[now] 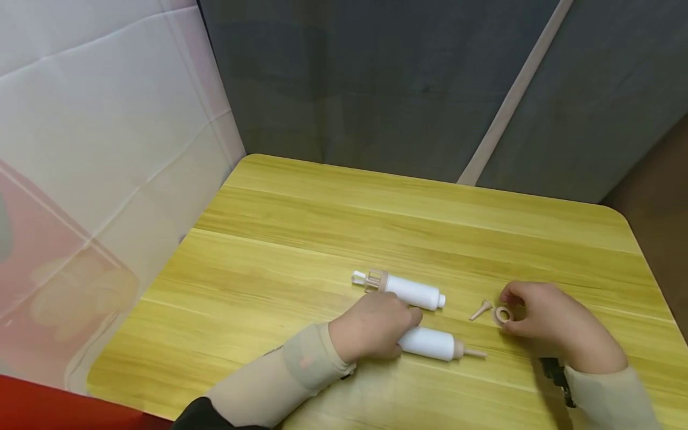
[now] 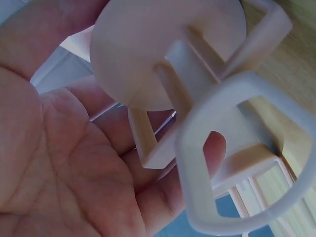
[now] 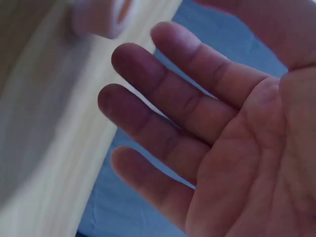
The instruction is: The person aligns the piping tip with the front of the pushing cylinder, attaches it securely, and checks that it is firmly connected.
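My left hand (image 1: 376,325) grips the nearer toy syringe (image 1: 430,343), a white barrel with a beige collar and thin beige needle tip pointing right. Its beige end frame and white ring handle (image 2: 192,163) fill the left wrist view, with fingers behind the round flange (image 2: 128,59). Just beyond that hand lies a second toy syringe (image 1: 414,291), with a bare white nozzle. My right hand (image 1: 553,319) has thumb and forefinger on either side of a small beige ring (image 1: 503,315). In the right wrist view the fingertips are extended, apart from the blurred ring.
Beside the ring lies a small beige needle piece (image 1: 481,310) with a flared end. All this is on a wood-grain table (image 1: 301,239) with rounded corners. A dark grey curtain (image 1: 376,89) hangs behind it, and pale printed fabric (image 1: 118,119) hangs on the left.
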{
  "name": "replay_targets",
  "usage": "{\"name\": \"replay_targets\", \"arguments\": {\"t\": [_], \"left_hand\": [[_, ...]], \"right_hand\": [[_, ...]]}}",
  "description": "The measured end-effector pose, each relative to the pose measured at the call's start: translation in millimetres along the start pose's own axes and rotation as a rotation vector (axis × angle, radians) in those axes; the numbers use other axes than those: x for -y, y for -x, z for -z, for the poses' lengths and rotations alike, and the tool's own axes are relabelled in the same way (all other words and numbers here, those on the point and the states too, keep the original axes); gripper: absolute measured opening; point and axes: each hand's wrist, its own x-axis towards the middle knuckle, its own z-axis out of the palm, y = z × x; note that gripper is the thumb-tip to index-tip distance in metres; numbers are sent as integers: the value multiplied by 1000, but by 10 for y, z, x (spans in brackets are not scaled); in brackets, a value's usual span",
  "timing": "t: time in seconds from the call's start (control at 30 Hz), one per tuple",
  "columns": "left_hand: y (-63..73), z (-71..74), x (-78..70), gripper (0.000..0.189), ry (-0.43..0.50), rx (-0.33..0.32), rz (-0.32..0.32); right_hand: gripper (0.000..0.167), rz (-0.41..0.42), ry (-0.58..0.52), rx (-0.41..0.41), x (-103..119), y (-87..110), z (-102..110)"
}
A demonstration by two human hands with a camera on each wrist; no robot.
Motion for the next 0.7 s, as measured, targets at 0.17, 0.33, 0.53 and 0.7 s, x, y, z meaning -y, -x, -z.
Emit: {"name": "replay_targets", "arguments": {"t": [0.17, 0.33, 0.53, 0.7], "left_hand": [[-11, 6, -6, 31, -1, 3, -1], [-21, 12, -16, 31, 5, 4, -3], [-25, 25, -13, 31, 4, 3, -2], [-13, 64, 3, 35, 15, -24, -3]], "right_hand": [[25, -27, -2, 30, -14, -37, -63], [19, -37, 8, 42, -27, -61, -92], [19, -48, 14, 32, -33, -74, -106], [21, -36, 0, 15, -24, -95, -119]]}}
